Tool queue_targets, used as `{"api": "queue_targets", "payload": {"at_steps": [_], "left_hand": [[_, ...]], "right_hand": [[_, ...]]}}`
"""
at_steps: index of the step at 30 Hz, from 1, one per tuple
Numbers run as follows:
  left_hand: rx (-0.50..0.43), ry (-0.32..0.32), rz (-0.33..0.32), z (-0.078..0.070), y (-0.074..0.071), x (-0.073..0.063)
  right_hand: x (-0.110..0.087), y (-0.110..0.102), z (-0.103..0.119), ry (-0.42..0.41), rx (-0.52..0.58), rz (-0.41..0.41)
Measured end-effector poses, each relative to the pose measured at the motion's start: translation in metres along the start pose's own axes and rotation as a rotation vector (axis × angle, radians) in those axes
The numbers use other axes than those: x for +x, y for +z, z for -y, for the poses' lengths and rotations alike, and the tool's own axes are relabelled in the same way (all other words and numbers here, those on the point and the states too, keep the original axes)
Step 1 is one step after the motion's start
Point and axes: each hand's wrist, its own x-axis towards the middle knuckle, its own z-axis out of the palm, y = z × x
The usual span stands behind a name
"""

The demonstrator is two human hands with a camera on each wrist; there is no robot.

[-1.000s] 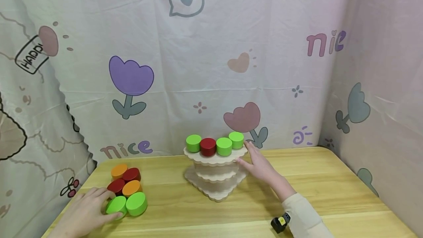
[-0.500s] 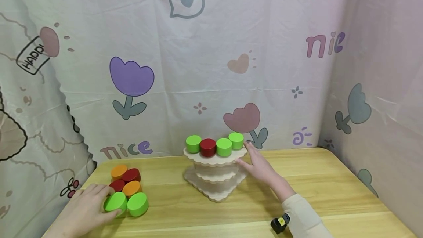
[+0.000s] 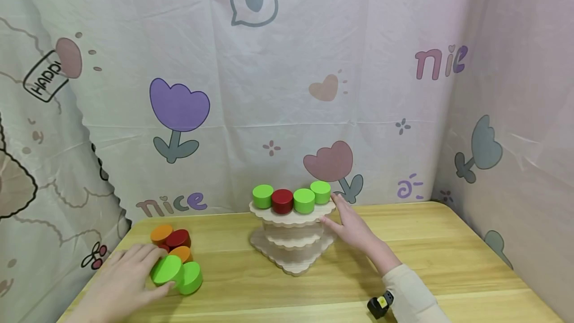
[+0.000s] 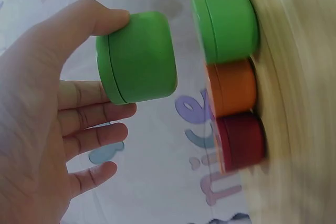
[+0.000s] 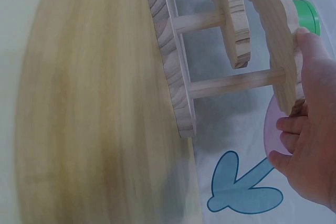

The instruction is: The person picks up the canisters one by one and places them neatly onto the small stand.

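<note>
In the left wrist view my left hand point(image 4: 42, 93) pinches a round green tin point(image 4: 142, 59) with its lid edge turned toward the palm. Its thumb lies on one side and fingertips on the other. The tin is lifted and overlaps a second green tin point(image 3: 193, 279) in the head view. My right hand point(image 3: 354, 226) grips the corner of the top tier of a pale wooden tiered stand point(image 3: 287, 218), fingers curled behind the scalloped edge in the right wrist view. Three green tins and a dark red tin point(image 3: 282, 201) stand in a row on that tier.
Beyond the lifted tin stand an orange tin point(image 4: 236, 87) and a red tin point(image 4: 244, 142), with others close by, one partly hidden by the left hand. A black strap-like piece point(image 3: 380, 304) sits by the right sleeve point(image 3: 414, 293). Printed cloth point(image 3: 269, 88) backs the wooden table point(image 3: 251, 298).
My left hand has taken the nearer green tin up and to the right, so it overlaps its green neighbour in the head view. The right hand keeps its place on the stand.
</note>
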Motion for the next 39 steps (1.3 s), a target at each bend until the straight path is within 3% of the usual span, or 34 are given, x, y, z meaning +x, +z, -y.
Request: {"api": "queue_targets", "payload": {"at_steps": [11,18,31,39], "left_hand": [[0.015,0.176,-0.094,-0.032,0.004,0.010],[0.004,0.199,-0.063,-0.055,0.006,0.021],[-0.035,0.369,-0.164,-0.085,0.016,0.052],[-0.069,0.381,-0.128,-0.107,0.017,0.068]], "right_hand": [[0.000,0.001,0.000,0.006,-0.002,0.003],[0.001,0.003,0.000,0.013,0.007,0.013],[0.001,0.001,0.001,0.011,0.003,0.005],[0.001,0.002,-0.001,0.012,0.000,0.003]]}}
